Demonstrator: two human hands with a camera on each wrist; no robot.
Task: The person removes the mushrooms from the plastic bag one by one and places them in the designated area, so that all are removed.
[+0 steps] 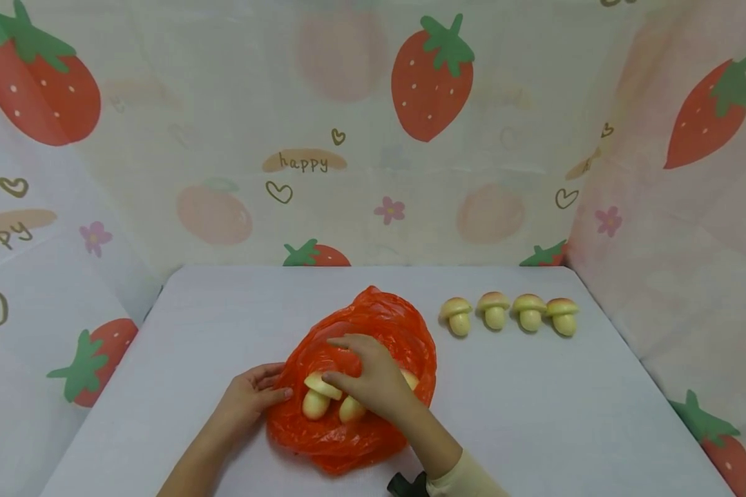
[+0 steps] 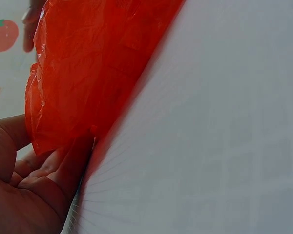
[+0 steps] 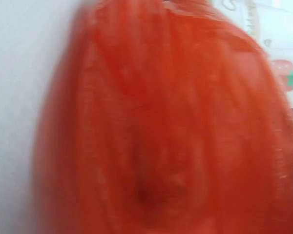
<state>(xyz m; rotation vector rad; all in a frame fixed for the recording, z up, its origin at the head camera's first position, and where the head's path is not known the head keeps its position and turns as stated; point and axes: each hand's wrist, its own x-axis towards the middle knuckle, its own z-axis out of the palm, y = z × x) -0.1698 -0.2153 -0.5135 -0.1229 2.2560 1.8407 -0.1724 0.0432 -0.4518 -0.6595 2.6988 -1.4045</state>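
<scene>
Red, crinkled plastic (image 1: 336, 445) shines, left hand (image 1: 245, 399) pinching its edge, right hand (image 1: 371, 378) spread, empty.

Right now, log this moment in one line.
left hand: holds edge of red plastic bag; right hand: over yellow mushroom-shaped pieces inside; four similar pieces: row right of bag

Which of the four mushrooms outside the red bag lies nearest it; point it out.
The row's leftmost mushroom in the head view; the other three lie farther right, away from the red bag.
</scene>
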